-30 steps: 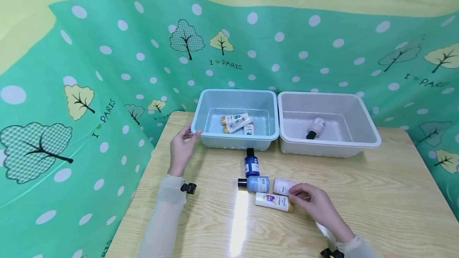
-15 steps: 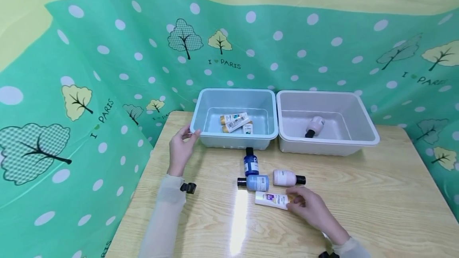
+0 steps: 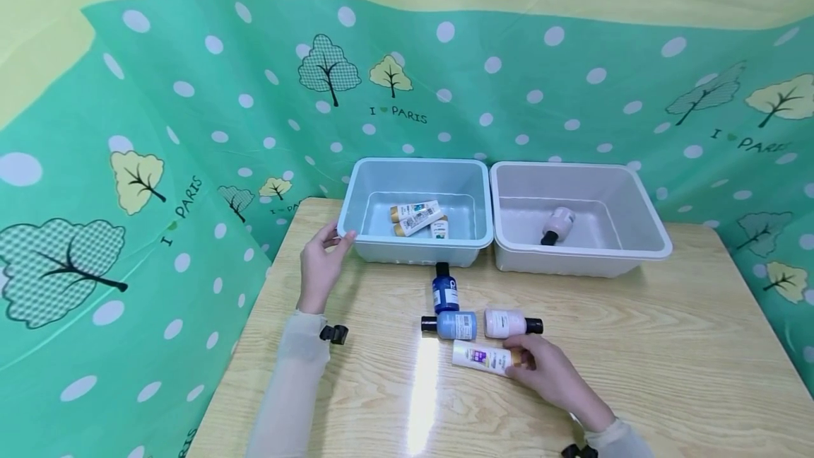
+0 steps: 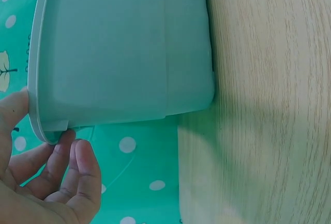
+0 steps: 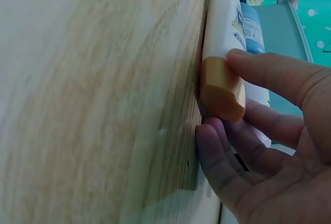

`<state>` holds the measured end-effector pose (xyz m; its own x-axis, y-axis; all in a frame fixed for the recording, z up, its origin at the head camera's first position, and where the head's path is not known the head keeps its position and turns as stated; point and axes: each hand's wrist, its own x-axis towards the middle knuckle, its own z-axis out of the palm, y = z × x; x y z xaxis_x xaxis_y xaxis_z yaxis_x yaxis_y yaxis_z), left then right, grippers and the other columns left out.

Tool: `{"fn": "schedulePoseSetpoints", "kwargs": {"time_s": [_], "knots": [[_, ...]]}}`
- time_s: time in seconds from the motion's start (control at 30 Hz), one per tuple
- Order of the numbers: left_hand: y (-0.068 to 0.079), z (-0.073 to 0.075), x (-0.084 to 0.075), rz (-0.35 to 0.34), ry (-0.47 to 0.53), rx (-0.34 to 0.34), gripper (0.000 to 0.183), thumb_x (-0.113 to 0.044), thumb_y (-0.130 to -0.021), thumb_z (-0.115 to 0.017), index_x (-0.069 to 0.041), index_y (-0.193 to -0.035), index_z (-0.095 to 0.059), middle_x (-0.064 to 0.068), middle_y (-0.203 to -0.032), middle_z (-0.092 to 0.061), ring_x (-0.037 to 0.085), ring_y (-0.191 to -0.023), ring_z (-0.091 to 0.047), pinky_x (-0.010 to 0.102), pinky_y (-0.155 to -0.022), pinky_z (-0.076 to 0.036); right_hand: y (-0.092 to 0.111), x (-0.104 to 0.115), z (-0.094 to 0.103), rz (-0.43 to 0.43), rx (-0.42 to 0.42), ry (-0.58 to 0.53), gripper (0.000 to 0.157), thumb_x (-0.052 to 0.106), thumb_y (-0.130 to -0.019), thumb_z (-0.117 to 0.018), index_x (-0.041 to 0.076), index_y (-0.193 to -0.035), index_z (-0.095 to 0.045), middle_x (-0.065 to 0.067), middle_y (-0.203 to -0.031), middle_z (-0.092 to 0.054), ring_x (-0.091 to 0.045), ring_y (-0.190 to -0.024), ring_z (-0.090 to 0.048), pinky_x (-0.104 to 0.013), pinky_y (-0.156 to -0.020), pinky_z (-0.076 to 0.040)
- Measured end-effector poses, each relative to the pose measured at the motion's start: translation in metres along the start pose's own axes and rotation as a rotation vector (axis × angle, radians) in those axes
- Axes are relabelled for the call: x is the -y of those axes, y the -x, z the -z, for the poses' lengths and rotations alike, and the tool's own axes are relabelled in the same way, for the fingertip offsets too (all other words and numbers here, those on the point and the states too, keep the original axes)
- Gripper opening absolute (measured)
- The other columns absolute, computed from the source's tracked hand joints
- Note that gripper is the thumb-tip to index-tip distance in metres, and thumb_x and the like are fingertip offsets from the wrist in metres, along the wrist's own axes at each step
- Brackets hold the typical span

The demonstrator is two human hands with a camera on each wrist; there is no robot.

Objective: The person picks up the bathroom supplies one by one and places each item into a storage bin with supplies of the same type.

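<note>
My left hand (image 3: 320, 271) pinches the left front corner of the light blue bin (image 3: 413, 253), thumb over the rim and fingers beneath it in the left wrist view. On the table, a white shampoo bottle (image 3: 478, 356) with a gold cap (image 5: 221, 89) lies on its side. My right hand (image 3: 552, 373) holds it at the cap end, thumb on one side and fingers on the other. Just behind it lies a pale pink bottle (image 3: 504, 324) with a black cap. Beside that one are a light blue bottle (image 3: 458, 325) and a dark blue bottle (image 3: 445, 292), both black-capped.
Inside the blue bin rest several white bottles (image 3: 420, 218) with gold caps. A greyish bin (image 3: 585, 263) stands right against it, with one pink, black-capped bottle (image 3: 561, 221) inside. Green patterned cloth (image 3: 534, 76) hangs behind the wooden table (image 3: 668, 345).
My right hand has moved from the pink bottle's cap down to the white bottle's gold cap and now grips it. My left hand stays at the bin's corner.
</note>
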<state>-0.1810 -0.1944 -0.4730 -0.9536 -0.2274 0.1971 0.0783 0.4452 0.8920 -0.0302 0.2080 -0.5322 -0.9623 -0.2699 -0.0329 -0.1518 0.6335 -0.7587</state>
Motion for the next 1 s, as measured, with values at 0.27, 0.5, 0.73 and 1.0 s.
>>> {"fn": "schedulePoseSetpoints", "kwargs": {"time_s": [0.27,0.5,0.73,1.0], "knots": [[-0.001,0.0,0.0,0.005,0.018,-0.006,0.052,-0.035,-0.094,-0.072,-0.004,-0.135,-0.061,0.013,-0.117,-0.069,0.025,-0.103,-0.062,0.041,-0.081,-0.055,0.0,-0.001,0.0,0.029,0.002,-0.087,0.039,0.002,-0.077,-0.084,0.002,-0.114,-0.069,-0.001,-0.098,-0.059,-0.012,-0.085,-0.058,-0.025,-0.071,-0.056],[0.0,0.0,0.0,0.002,0.007,-0.001,0.06,-0.046,-0.093,-0.07,-0.005,-0.135,-0.061,0.014,-0.116,-0.069,0.025,-0.102,-0.062,0.041,-0.08,-0.055,-0.001,-0.005,0.008,-0.112,0.107,-0.276,0.044,0.015,-0.084,-0.081,0.001,-0.123,-0.065,-0.01,-0.111,-0.069,-0.02,-0.095,-0.065,-0.026,-0.078,-0.056],[-0.001,0.0,-0.001,0.011,0.013,-0.001,0.055,-0.039,-0.094,-0.071,-0.005,-0.136,-0.061,0.012,-0.115,-0.069,0.025,-0.102,-0.062,0.04,-0.08,-0.055,-0.004,-0.003,0.016,-0.3,0.117,-0.598,0.047,0.014,-0.087,-0.079,-0.004,-0.125,-0.059,-0.017,-0.112,-0.064,-0.03,-0.097,-0.065,-0.036,-0.079,-0.059],[0.0,0.0,-0.001,0.02,0.015,0.006,0.066,-0.053,-0.09,-0.069,-0.007,-0.137,-0.061,0.012,-0.116,-0.069,0.024,-0.103,-0.061,0.04,-0.08,-0.055,-0.006,0.003,0.023,-0.27,0.141,-0.909,0.049,0.0,-0.093,-0.067,-0.017,-0.132,-0.044,-0.021,-0.114,-0.057,-0.031,-0.108,-0.061,-0.047,-0.092,-0.054]]}}
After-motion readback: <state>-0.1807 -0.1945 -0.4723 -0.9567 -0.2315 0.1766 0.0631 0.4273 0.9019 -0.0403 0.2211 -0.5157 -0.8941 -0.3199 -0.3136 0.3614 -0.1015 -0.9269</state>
